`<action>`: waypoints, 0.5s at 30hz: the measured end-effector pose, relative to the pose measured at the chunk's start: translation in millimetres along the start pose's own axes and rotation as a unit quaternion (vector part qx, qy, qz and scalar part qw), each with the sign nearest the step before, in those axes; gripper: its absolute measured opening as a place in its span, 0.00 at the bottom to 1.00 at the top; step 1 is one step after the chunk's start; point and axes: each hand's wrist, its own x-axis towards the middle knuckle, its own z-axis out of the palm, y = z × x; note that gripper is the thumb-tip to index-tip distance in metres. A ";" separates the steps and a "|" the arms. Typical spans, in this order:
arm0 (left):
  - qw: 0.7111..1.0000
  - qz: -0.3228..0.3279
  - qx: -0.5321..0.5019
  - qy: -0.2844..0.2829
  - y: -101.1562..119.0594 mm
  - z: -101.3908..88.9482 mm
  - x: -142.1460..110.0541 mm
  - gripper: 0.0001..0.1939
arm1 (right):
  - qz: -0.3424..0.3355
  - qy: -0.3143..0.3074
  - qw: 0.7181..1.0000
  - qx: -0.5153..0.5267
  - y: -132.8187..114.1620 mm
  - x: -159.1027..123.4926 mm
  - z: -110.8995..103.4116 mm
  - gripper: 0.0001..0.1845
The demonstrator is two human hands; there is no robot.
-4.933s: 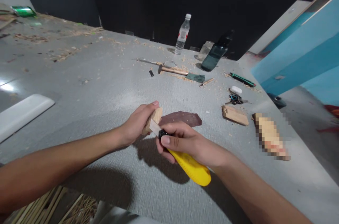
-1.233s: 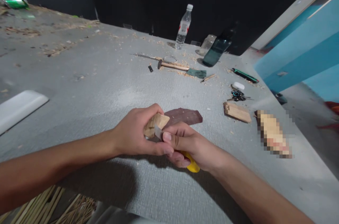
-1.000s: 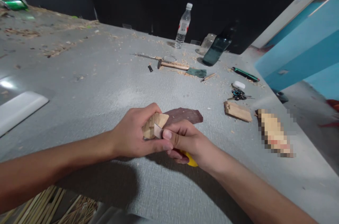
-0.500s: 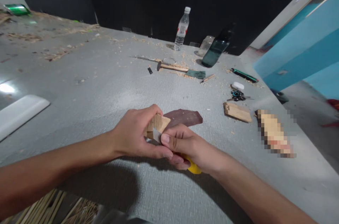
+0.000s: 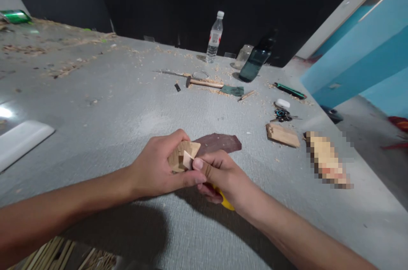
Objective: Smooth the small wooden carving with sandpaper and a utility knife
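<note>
My left hand (image 5: 156,166) is closed around a small wooden block (image 5: 177,154), whose cut end faces right between thumb and fingers. In my right hand (image 5: 225,174) is a utility knife (image 5: 228,203) with a yellow handle, most of it hidden by my palm. Its pale blade lies against the near face of the block, pinched close by my right thumb. My left thumb stretches along below the blade and touches the right-hand fingers. Just behind both hands, a dark reddish-brown sheet, like sandpaper (image 5: 219,143), rests on the grey table (image 5: 127,104).
Toward the back stand a water bottle (image 5: 214,39), a glass jar (image 5: 244,56) and a dark bottle (image 5: 255,63). A hammer (image 5: 205,83) lies among shavings. To the right are keys (image 5: 282,115), a wood piece (image 5: 283,135) and a pixelated object (image 5: 328,161). Sticks (image 5: 47,255) lie lower left.
The wooden block has turned slightly in my left hand, showing more of its face. The blade has tilted and looks brighter. The whole view has shifted a little.
</note>
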 end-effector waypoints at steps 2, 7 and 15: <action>1.000 -0.006 -0.007 0.001 -1.8 1.6 1.7 0.20 | -0.017 0.043 0.999 -0.004 1.9 0.7 2.0 0.31; 0.997 -0.050 -0.060 -0.005 -5.8 3.7 5.3 0.19 | -0.032 0.096 0.995 0.005 2.8 3.2 4.1 0.31; 0.987 0.001 -0.152 -0.045 -12.5 3.0 2.9 0.24 | 0.058 -0.082 0.994 0.045 -3.0 0.8 -4.2 0.28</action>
